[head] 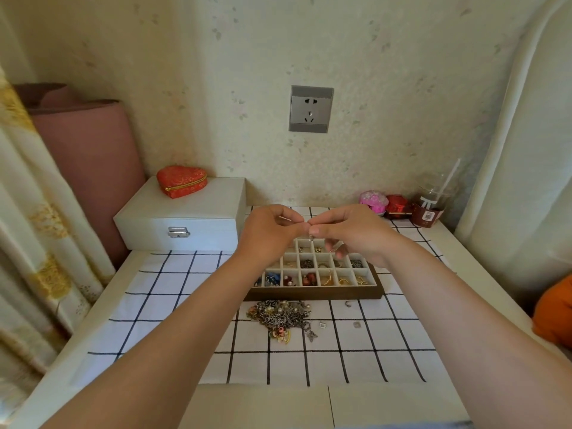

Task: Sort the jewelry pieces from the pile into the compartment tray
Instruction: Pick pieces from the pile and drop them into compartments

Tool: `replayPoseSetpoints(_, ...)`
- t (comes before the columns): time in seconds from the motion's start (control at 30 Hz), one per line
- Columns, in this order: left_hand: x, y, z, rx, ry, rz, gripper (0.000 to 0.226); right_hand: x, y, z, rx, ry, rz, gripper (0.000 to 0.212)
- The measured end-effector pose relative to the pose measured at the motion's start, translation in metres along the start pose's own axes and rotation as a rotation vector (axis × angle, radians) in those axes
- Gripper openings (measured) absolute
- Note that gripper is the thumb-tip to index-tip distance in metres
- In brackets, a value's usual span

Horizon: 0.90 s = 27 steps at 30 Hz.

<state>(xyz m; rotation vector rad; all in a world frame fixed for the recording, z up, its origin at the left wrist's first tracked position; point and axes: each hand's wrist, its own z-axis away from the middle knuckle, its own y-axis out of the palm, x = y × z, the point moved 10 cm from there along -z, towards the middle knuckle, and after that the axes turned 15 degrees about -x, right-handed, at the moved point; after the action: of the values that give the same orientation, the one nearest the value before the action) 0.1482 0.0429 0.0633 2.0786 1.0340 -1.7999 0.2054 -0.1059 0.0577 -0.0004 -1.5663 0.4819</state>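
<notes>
The left hand (272, 233) and right hand (349, 233) meet fingertip to fingertip, both pinching a small silvery piece (310, 238) (too small to identify). Under the grip sits the compartment tray (312, 295). Nearer the person lies the jewelry pile (280, 317).

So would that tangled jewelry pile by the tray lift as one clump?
Probably partly: the pile looks like interlocked chains, so floppy strands would likely drag neighbours along. Looks light, since pieces are small. Loose bits at its edge may drop off.
</notes>
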Motion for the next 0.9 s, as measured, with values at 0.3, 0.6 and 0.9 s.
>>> replayPoseSetpoints(0.3,0.024,0.014,-0.014,0.099,0.153,-0.289,0.024,-0.027,0.004,-0.033,-0.170,0.024,0.205,0.005)
replayPoseSetpoints(0.6,0.068,0.042,-0.003,0.415,0.427,-0.849,0.049,-0.036,0.018,-0.048,-0.281,-0.185,0.749,0.017)
replayPoseSetpoints(0.9,0.062,0.036,0.003,0.436,0.393,-0.859,0.045,-0.041,0.022,-0.048,-0.259,-0.201,0.885,0.014)
